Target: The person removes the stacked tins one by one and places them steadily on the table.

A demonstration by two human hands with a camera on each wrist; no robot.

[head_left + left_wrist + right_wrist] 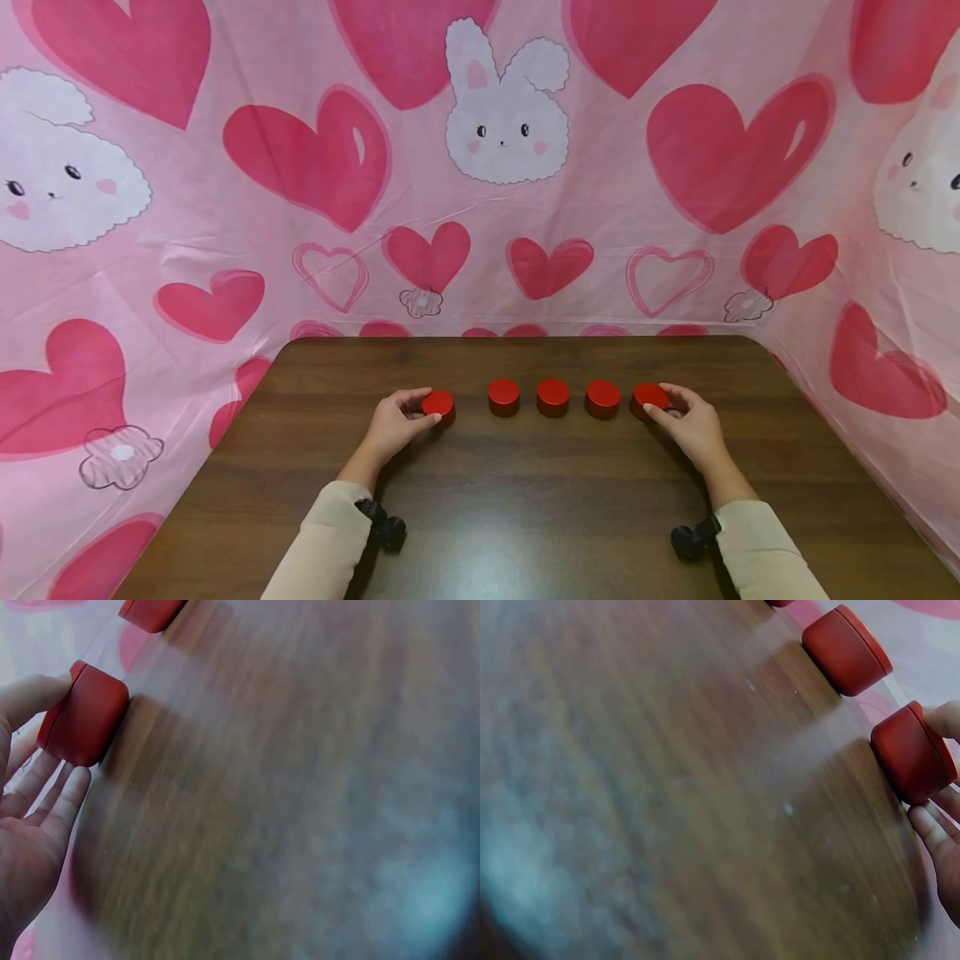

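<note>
Round red lidded tins stand in a row on the brown table [525,500]. My left hand [388,429] grips the leftmost tin [438,407], thumb at its near side and fingers around the far left. At the row's other end, my right hand [697,427] holds the rightmost tin [647,400] in the same way, thumb toward me. Between the hands are three more: a tin [503,397], a middle tin [552,398] and a tin [602,400]. A lid seam shows on the held tin [88,716] in the left wrist view, its base at the tabletop.
Pink cloth [480,283] with hearts and rabbits hangs behind the table and along both sides. A wider gap separates the leftmost tin from the others. Black wrist cameras [390,532] are strapped over the pale sleeves [322,537].
</note>
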